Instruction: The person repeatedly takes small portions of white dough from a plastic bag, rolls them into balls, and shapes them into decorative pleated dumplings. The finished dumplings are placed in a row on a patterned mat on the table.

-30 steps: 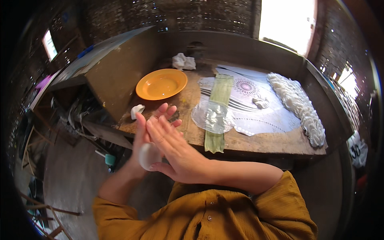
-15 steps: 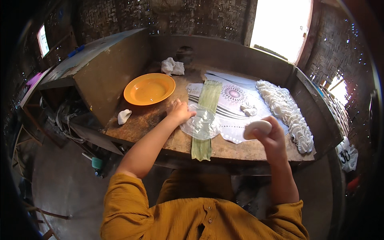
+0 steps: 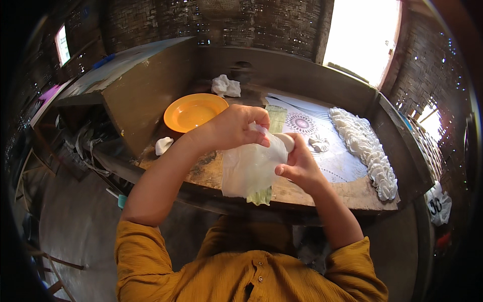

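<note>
Above the wooden work table, my left hand (image 3: 250,128) is closed, its fingers pinching the top of a thin, clear plastic sheet (image 3: 246,171). The sheet hangs down over a flat green leaf-like strip (image 3: 259,197) and hides part of it. My right hand (image 3: 302,166) is closed on a smooth white round disc (image 3: 287,142) right beside the sheet. Whether its fingers also touch the sheet, I cannot tell. Just beyond the right hand, a white pleated piece (image 3: 319,143) rests on a patterned white sheet (image 3: 336,168).
An orange plate (image 3: 173,113) lies at the left of the table, near a small white lump (image 3: 163,145) and a crumpled white cloth-like bundle (image 3: 226,86). Ruffled white pieces (image 3: 365,151) line the right side. Raised boards (image 3: 287,65) edge the back, and a wooden box (image 3: 146,85) stands left.
My left hand has lifted the plastic sheet off the green strip and moved right. My right hand has brought the white disc leftward, up against the sheet.
</note>
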Tool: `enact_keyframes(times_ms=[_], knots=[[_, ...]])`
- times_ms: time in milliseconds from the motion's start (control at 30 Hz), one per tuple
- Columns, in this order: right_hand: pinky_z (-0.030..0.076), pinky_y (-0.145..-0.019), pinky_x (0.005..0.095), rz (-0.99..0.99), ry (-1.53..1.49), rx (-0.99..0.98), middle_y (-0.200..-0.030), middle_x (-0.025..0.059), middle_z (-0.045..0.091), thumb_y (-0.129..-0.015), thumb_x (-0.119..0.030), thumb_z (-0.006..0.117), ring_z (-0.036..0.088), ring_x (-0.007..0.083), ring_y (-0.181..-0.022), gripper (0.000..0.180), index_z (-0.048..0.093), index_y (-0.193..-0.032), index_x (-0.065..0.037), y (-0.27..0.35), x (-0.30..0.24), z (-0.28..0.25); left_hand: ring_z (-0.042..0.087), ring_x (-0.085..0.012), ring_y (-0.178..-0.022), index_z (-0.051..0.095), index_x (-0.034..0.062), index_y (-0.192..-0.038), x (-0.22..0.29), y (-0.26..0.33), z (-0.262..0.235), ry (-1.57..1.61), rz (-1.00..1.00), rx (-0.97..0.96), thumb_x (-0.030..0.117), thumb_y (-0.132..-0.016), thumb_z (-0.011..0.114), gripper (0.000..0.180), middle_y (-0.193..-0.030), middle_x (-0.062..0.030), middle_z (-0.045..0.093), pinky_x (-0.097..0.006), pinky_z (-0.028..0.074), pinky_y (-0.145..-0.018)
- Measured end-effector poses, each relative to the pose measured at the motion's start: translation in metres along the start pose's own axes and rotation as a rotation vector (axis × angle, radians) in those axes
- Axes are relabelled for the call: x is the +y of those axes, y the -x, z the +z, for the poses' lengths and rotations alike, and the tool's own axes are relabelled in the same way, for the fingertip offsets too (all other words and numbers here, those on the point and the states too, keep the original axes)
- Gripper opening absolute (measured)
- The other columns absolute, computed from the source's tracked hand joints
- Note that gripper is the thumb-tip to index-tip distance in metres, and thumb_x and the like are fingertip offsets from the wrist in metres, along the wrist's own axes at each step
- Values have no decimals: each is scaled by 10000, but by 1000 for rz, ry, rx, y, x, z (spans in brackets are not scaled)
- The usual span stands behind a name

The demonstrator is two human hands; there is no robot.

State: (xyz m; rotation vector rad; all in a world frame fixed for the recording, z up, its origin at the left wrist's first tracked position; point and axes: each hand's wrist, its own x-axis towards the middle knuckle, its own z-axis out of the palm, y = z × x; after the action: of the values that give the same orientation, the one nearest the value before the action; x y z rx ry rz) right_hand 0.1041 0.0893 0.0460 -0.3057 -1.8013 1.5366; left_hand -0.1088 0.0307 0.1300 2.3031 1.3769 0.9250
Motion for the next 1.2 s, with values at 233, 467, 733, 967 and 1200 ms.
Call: enact_keyframes(times_ms=[233,467,733,967,1200], knots=[[494,-771,285,181,151,-101,-987,97,601,-766,-154,751,598,147,-877,497,477,-1140,26,-1,-8,39,537,-65,-748,591,74,-844,-14,15,-14,194,-53,-30,153,-758,758,204,-782,20,597,-238,442,-657],[507,-787,294,244,115,-128,-957,90,629,-776,-61,706,617,157,-884,395,517,-1113,20,5,-8,33,555,-66,-790,590,68,-866,-31,21,-13,272,-32,-6,157,-779,742,197,-873,3,612,-231,454,-694],[538,-770,353,29,-335,211,-911,117,644,-827,-22,605,645,215,-815,218,581,-1031,50,-8,-53,-19,612,-220,-925,625,81,-1005,-21,85,95,-186,302,629,251,-811,698,268,-1064,-103,635,-362,480,-864],[485,-725,398,291,1178,-202,-825,190,655,-759,-248,678,635,327,-802,312,594,-909,13,-31,15,1,601,-214,-1037,661,55,-945,-37,112,174,-315,342,537,253,-776,720,267,-1020,-76,650,-406,427,-978],[454,-819,422,407,1367,-227,-960,215,604,-704,-447,735,564,353,-984,595,493,-996,12,-35,20,12,643,-167,-912,670,72,-942,-46,106,173,-259,389,596,159,-764,688,198,-983,-42,662,-303,494,-811]])
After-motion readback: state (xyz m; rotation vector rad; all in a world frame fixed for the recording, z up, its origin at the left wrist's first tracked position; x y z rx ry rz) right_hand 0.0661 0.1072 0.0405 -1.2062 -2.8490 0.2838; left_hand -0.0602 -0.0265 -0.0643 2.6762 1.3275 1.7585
